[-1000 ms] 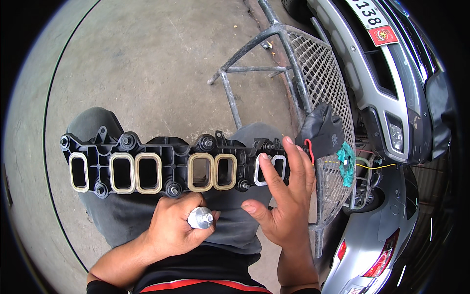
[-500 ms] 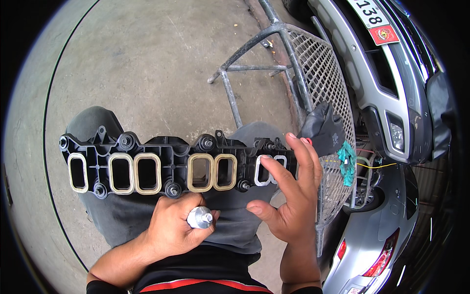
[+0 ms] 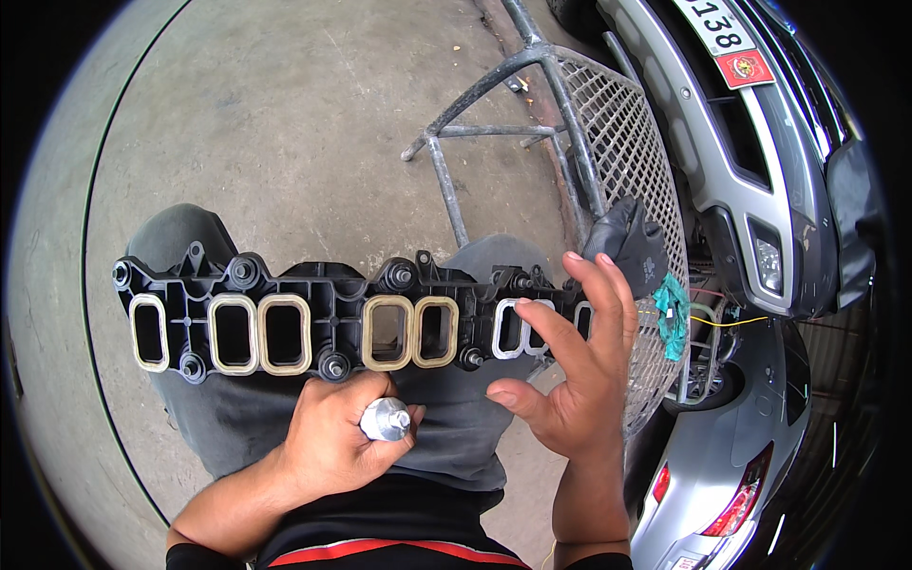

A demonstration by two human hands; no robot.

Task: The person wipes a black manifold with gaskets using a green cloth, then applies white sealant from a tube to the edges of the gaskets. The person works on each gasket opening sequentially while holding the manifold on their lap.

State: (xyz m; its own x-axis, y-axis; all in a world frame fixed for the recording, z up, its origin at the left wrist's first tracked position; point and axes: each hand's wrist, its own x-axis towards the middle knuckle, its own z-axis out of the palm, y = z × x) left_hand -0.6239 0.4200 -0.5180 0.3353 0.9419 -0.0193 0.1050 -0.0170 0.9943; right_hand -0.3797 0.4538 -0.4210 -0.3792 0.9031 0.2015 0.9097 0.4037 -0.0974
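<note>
A black plastic intake manifold [image 3: 334, 318] lies across my knees, with a row of rounded rectangular ports facing up. Tan gaskets [image 3: 286, 369] rim the ports at the left and middle; those toward the right have a pale grey-white coating [image 3: 501, 340]. Below the manifold's middle, my left hand [image 3: 332, 432] is closed around a silver squeeze tube [image 3: 387, 419], its end pointing up. My right hand [image 3: 581, 389] is over the manifold's right end with fingers apart. Its index fingertip is at the upper rim of a coated port; whether it touches is unclear. Its fingers partly hide the rightmost ports.
A metal frame with mesh [image 3: 622, 123] stands to the right, holding a black glove [image 3: 627, 249] and a teal rag [image 3: 673, 318]. Beyond it are a grey car's bumper [image 3: 708, 161] and a silver car [image 3: 727, 432]. Concrete floor [image 3: 313, 123] spreads ahead.
My right hand has shifted a little to the right along the coated ports, uncovering more of the manifold's right end. My left hand keeps its grip on the tube, almost unmoved.
</note>
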